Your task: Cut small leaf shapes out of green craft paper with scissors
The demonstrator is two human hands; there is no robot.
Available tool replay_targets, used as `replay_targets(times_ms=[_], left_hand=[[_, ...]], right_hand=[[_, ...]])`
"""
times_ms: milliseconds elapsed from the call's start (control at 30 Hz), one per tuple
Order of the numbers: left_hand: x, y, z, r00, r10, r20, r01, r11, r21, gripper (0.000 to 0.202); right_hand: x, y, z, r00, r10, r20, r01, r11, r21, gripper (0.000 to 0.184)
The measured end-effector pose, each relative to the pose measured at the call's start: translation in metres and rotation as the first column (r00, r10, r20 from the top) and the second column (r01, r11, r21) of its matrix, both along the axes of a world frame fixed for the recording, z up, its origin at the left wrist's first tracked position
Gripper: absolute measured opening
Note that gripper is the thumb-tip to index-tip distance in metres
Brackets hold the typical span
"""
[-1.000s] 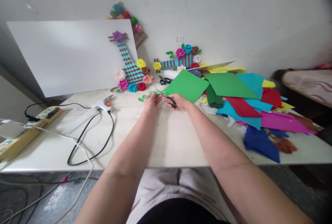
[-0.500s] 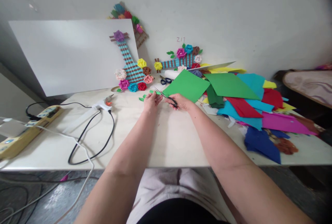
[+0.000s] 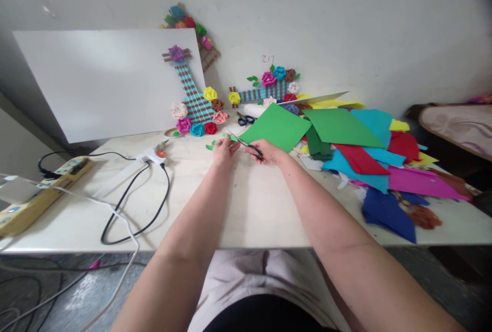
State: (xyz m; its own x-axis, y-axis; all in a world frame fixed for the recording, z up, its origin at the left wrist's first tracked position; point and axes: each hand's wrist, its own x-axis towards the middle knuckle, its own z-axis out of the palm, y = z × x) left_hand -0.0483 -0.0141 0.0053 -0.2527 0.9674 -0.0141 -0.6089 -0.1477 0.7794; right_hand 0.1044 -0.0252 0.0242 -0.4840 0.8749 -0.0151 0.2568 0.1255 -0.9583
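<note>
My right hand [image 3: 266,151] is closed around the dark handles of a pair of scissors [image 3: 246,144], whose blades point left toward my other hand. Between the fingers of my left hand [image 3: 226,149] is a small piece of green paper [image 3: 232,138], right at the blades; its exact shape is partly hidden by the fingers. Small cut green pieces [image 3: 210,145] lie on the table just left of that hand. Behind the scissors a large green sheet [image 3: 277,128] lies on the pile's near-left side.
Coloured sheets and scraps [image 3: 361,160] cover the table's right side. A glue gun [image 3: 152,155] with looping cord and a yellow power strip [image 3: 46,191] lie left. Flower-decorated guitar shapes [image 3: 194,94] lean at the back, near a second pair of scissors [image 3: 246,120].
The scissor blades have drawn together, from slightly parted to nearly closed at the green piece. Both hands stay in almost the same place.
</note>
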Motion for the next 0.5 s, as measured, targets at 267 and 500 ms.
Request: replay_targets(times_ms=[267,500], left_hand=[[0.0003,0.0001,-0.0022,0.996,-0.078,-0.044,0.08,0.996,0.032,0.016],[0.0004,0.0012,-0.0053,0.993,-0.113,-0.017,0.113,0.992,0.047,0.011]], right_hand=[[-0.007,-0.0104,0.0108,0.996,-0.093,-0.006,0.093,0.995,0.028,0.023],[-0.0041,-0.0067,0.006,0.997,-0.073,0.006,0.073,0.997,0.026,0.021]])
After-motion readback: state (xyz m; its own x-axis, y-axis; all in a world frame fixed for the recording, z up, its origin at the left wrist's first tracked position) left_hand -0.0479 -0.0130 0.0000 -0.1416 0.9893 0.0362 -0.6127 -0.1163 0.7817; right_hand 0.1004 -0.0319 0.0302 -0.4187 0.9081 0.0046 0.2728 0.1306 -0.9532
